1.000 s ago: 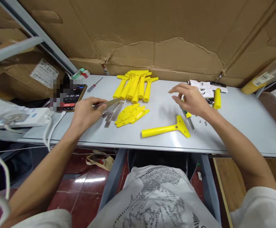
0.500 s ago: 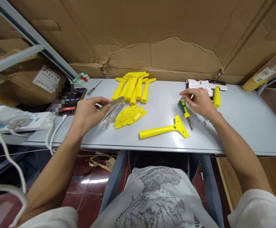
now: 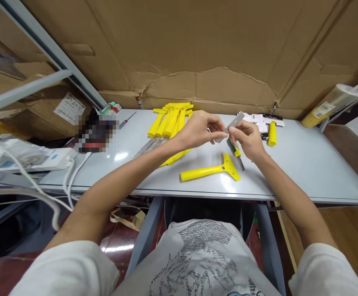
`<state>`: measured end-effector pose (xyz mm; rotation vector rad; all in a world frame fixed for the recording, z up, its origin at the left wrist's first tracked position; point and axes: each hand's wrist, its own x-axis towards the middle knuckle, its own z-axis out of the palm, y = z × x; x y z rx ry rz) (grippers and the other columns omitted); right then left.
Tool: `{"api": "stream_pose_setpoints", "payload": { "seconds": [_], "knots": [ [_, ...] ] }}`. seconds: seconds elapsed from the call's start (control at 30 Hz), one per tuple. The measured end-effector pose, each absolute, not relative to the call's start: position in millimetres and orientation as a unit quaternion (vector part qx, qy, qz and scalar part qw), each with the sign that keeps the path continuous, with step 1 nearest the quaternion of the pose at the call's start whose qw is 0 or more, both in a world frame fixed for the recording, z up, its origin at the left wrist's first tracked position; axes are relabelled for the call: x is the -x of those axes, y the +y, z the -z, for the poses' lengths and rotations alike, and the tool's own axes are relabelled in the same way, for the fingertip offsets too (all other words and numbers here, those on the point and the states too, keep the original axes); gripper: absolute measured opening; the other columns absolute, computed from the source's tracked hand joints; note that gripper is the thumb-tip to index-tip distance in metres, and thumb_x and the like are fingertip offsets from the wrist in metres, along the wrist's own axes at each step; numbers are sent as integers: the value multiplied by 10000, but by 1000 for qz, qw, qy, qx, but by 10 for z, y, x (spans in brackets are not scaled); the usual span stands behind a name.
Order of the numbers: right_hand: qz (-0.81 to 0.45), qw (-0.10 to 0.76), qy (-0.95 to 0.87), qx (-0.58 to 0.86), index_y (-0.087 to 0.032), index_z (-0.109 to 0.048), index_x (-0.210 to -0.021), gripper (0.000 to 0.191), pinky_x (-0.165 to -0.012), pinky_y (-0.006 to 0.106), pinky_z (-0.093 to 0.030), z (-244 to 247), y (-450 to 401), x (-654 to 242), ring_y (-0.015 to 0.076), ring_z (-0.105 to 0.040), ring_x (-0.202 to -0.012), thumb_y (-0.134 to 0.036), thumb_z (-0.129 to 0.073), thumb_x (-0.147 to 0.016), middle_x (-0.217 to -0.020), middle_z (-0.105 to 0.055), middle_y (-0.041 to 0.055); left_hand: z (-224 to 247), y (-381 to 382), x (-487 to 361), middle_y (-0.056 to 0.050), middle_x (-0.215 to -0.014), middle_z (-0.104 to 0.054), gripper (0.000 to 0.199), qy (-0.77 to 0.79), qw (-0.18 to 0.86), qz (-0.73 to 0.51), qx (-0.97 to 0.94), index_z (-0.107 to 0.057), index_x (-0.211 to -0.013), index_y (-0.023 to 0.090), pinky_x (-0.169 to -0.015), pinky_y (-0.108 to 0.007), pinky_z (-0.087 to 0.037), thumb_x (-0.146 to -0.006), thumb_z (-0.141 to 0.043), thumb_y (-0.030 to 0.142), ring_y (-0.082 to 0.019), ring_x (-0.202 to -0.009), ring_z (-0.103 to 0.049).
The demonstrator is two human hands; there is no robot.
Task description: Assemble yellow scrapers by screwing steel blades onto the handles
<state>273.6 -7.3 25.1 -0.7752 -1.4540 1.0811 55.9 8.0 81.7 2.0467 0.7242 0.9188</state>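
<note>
A flat metal scraper blade [image 3: 236, 119] is held tilted above the table, its upper end pointing away to the right. My left hand [image 3: 201, 129] grips the blade's lower end between thumb and fingers. From the other side, my right hand [image 3: 248, 139] pinches it near the middle. Below them a yellow scraper handle [image 3: 208, 171] lies with its wide head to the right. A green and yellow screwdriver [image 3: 238, 153] lies partly hidden behind my right hand. Under my left forearm are yellow plates [image 3: 179, 158], partly covered, and more metal blades [image 3: 146, 146].
Several yellow scraper handles [image 3: 169, 119] are heaped at the back. Another yellow handle [image 3: 272, 133] stands near white packets [image 3: 254, 119] at the right. A small screwdriver [image 3: 126, 121], a phone [image 3: 95, 135] and white cables [image 3: 70, 176] are on the left. Cardboard [image 3: 194, 49] walls the back.
My left hand has carried the blade rightward from beside the blade pile to my right hand. My right hand, previously without the blade, now pinches it too. The view has shifted slightly.
</note>
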Motion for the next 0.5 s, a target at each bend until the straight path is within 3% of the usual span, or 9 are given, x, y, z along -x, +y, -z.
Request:
{"api": "stream_pose_setpoints", "payload": {
  "seconds": [0.1,0.33,0.5],
  "knots": [
    [-451,572,-601,329,-230,-621,-792,451,-470,256,-428,-271,-52,-2764,110,-553,-487,-597,-882,-822,-628,-660,-38,-813,135,-583,-66,-713,-769,155,284,411,-318,-805,-770,-845,120,-569,-238,-590,-807,-860,240,-154,-574,-731],
    [-418,590,-597,348,-223,-734,-979,443,-426,244,-439,-268,-105,-2730,124,-598,-489,-629,-847,-844,-610,-644,-45,-546,175,-637,-27,-623,-685,306,267,475,-313,-778,-760,-814,129,-564,-220,-533,-823,-872,414,-111,-551,-639],
    [-403,599,-594,355,-207,-733,-883,425,-391,245,-464,-266,-144,-2710,125,-662,-500,-604,-876,-838,-741,-730,1,-482,163,-494,-41,-810,-729,291,287,409,-308,-810,-772,-876,146,-597,-218,-519,-862,-794,436,-113,-651,-631]
  ]
}}
